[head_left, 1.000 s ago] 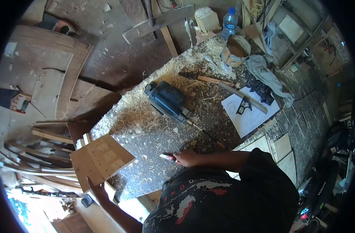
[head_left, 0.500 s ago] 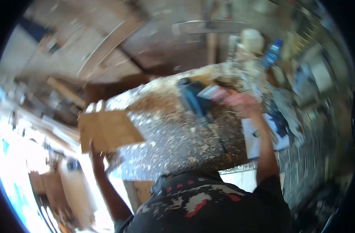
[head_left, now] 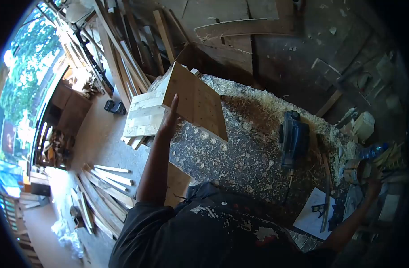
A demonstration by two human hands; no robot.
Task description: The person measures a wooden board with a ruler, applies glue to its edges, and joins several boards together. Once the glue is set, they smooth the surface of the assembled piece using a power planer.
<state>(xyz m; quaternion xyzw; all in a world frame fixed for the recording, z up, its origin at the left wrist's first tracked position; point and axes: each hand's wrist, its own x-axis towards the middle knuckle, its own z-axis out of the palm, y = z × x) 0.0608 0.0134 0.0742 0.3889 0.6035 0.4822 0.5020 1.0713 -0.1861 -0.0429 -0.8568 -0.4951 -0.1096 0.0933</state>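
My left hand (head_left: 170, 117) is closed on an angled wooden workpiece (head_left: 196, 99) made of joined boards. My thumb lies up against the face of its darker panel, and a paler slatted side extends to the left. The piece stands over the bench's left end, tilted in this view. Far to the right, my right hand (head_left: 372, 184) reaches among dim clutter at the bench end, next to a brownish rounded object (head_left: 354, 171). Its fingers are in shadow, and I cannot tell whether they grip anything.
A dark blue electric planer (head_left: 295, 139) rests on the shavings-covered bench (head_left: 231, 163). Nearer me lies a white paper sheet (head_left: 312, 206) with a long narrow tool (head_left: 325, 214) on it. A blue bottle (head_left: 373, 150) is at right. Timber strips (head_left: 101, 196) lie on the floor at left.
The view has swung to the right. My right hand has moved from beside the planer, where it held something pinkish and white, to the bench's right end. My left hand still holds the workpiece, now turned.
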